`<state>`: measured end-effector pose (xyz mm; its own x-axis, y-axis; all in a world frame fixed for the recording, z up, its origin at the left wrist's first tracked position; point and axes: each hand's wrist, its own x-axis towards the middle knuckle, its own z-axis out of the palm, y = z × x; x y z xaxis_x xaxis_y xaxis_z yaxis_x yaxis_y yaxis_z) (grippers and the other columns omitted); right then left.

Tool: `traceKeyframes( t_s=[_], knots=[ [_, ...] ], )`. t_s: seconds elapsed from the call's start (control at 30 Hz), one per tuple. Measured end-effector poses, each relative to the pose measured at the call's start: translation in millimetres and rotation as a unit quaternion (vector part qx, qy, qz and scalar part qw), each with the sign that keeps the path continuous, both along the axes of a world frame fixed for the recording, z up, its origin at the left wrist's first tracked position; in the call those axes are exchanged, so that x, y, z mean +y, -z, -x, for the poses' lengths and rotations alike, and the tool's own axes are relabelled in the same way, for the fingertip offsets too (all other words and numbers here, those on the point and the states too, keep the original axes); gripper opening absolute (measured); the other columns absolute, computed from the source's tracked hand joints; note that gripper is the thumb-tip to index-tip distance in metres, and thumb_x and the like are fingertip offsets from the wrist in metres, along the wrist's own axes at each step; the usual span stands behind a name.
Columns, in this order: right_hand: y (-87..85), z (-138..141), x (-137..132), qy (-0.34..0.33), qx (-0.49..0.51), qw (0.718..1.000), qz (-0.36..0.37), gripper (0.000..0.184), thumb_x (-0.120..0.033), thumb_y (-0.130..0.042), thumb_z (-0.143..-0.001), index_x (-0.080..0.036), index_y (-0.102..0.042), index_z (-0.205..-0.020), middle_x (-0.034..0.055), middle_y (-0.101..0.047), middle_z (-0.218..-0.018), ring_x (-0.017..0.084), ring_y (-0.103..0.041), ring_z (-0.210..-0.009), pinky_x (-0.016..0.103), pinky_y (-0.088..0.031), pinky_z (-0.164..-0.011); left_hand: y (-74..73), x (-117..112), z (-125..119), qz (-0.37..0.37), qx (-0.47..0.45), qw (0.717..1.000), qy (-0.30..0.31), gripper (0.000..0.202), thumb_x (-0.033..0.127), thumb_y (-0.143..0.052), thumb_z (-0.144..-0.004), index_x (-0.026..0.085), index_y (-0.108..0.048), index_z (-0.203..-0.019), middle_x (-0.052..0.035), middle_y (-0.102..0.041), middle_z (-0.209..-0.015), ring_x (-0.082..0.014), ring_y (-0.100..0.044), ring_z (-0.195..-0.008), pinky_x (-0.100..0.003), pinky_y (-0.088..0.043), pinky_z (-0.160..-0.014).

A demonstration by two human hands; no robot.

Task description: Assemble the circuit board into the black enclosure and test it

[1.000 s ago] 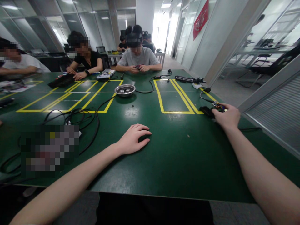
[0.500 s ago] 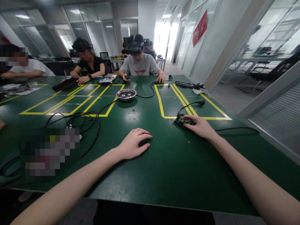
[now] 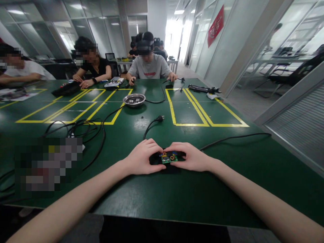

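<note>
A small black device with an exposed green circuit board (image 3: pixel 168 158) lies on the green table (image 3: pixel 177 195) just in front of me. My left hand (image 3: pixel 141 158) grips its left side with curled fingers. My right hand (image 3: pixel 190 157) grips its right side the same way. A black cable with a plug (image 3: pixel 159 118) runs from the device toward the middle of the table. Another black cable (image 3: pixel 235 137) trails off to the right.
A metal bowl (image 3: pixel 134 100) sits at mid-table among yellow tape rectangles (image 3: pixel 174 114). A tangle of black cables (image 3: pixel 83 130) lies to the left. Three people sit at the far side and left. A black tool (image 3: pixel 202 89) lies at the far right.
My right hand dragged the device from the right edge of the table to the middle in front of me. My left hand, which rested on the table, now grips the device too.
</note>
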<state>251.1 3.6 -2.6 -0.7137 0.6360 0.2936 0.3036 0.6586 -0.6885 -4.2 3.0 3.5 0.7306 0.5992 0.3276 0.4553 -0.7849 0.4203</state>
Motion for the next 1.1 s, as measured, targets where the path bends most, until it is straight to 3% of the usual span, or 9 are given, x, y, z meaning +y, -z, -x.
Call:
traceKeyframes(
  t_s=[0.2, 0.53, 0.77, 0.9, 1.1],
  knots=[
    [2.2, -3, 4, 0.027, 0.016, 0.999, -0.023, 0.034, -0.023, -0.075, -0.087, -0.024, -0.073, -0.121, 0.0102, -0.071, -0.119, 0.024, -0.07, -0.108, 0.039, -0.057, -0.095, 2.3, -1, -2, -0.012, -0.009, 0.999, -0.028, 0.033, 0.038, -0.077, -0.086, 0.021, -0.073, -0.114, -0.0104, -0.073, -0.114, -0.0281, -0.061, -0.108, -0.046, -0.055, -0.098],
    [1.5, -8, 8, 0.015, 0.011, 1.0, -0.018, 0.032, -0.028, -0.077, -0.087, -0.021, -0.074, -0.118, 0.0115, -0.071, -0.119, 0.025, -0.071, -0.107, 0.039, -0.058, -0.094, 3.1, 5, 4, 0.007, -0.011, 1.0, -0.008, 0.045, 0.042, -0.082, -0.082, 0.023, -0.072, -0.122, -0.0118, -0.07, -0.127, -0.0303, -0.059, -0.117, -0.05, -0.055, -0.103],
    [1.2, -8, 9, 0.018, 0.009, 1.0, -0.003, 0.034, -0.029, -0.076, -0.088, -0.019, -0.075, -0.12, 0.0122, -0.072, -0.119, 0.025, -0.072, -0.105, 0.036, -0.06, -0.086, 1.6, 10, 12, -0.004, -0.058, 0.998, -0.002, 0.032, 0.039, -0.079, -0.086, 0.021, -0.072, -0.111, -0.0106, -0.07, -0.115, -0.0257, -0.064, -0.109, -0.042, -0.057, -0.096],
    [2.2, -6, 9, 0.029, 0.005, 0.999, -0.032, 0.029, -0.03, -0.07, -0.093, -0.018, -0.075, -0.119, 0.0115, -0.074, -0.115, 0.023, -0.073, -0.102, 0.035, -0.059, -0.088, 3.1, 11, 12, -0.008, -0.063, 0.998, -0.024, 0.014, 0.032, -0.067, -0.096, 0.02, -0.073, -0.101, -0.0079, -0.069, -0.103, -0.0211, -0.066, -0.098, -0.035, -0.056, -0.088],
    [5.6, -5, 8, 0.064, -0.024, 0.995, -0.078, 0.03, -0.032, -0.068, -0.095, -0.021, -0.074, -0.122, 0.0101, -0.075, -0.115, 0.022, -0.073, -0.101, 0.037, -0.059, -0.091, 4.0, 12, 12, 0.007, -0.023, 0.999, -0.042, 0.013, 0.028, -0.064, -0.098, 0.019, -0.074, -0.099, -0.0045, -0.07, -0.093, -0.0165, -0.067, -0.083, -0.026, -0.052, -0.074]
  ],
)
